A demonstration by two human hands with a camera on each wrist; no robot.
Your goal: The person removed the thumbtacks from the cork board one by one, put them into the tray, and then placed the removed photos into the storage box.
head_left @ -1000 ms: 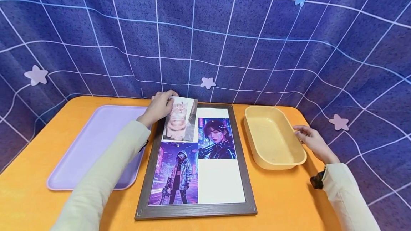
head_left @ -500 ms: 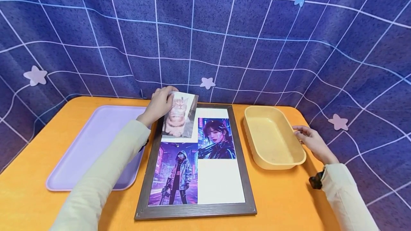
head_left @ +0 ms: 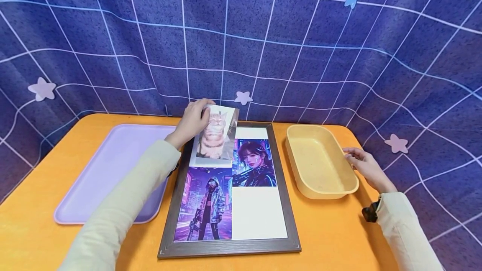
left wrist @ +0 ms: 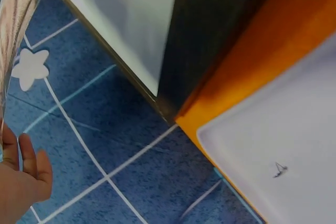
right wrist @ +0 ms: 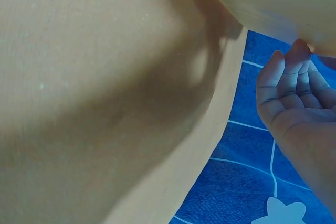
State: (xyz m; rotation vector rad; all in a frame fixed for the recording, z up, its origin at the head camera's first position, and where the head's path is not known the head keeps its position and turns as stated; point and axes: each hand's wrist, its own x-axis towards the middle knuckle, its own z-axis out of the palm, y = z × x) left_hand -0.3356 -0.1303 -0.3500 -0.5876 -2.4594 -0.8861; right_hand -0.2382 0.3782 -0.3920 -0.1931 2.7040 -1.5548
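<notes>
Nearest, the table (head_left: 331,237) carries the dark frame (head_left: 230,246). In the frame's near half, the hooded-figure picture (head_left: 207,204) occupies the left and white backing (head_left: 260,214) shows at right. The lilac tray (head_left: 98,175) is left of the frame, partly covered by the left sleeve (head_left: 124,195). Caution: a lowered forearm could drag the tray.

The yellow bin (head_left: 318,162) is on the right, apart from the frame. The right hand (head_left: 368,168) is at the bin's right side, its fingers loosely extended toward the wall; firm contact cannot be confirmed. A sideways push there could shift the bin toward the frame.

Farther in, the portrait picture (head_left: 254,162) lies in the right column. Above the far left of the frame, the left hand (head_left: 193,120) pinches the cat picture (head_left: 215,137) near its far left corner. The picture is raised and casts a shadow on the backing beneath.

Risks at this point: a one-corner hold leaves the opposite corner unsupported, so the sheet may swing or bend. Rightward drift could cause overlap with the portrait picture. A loosened pinch could drop the sheet askew.

Farthest, a blue gridded cloth (head_left: 301,20) hangs behind the table.
</notes>
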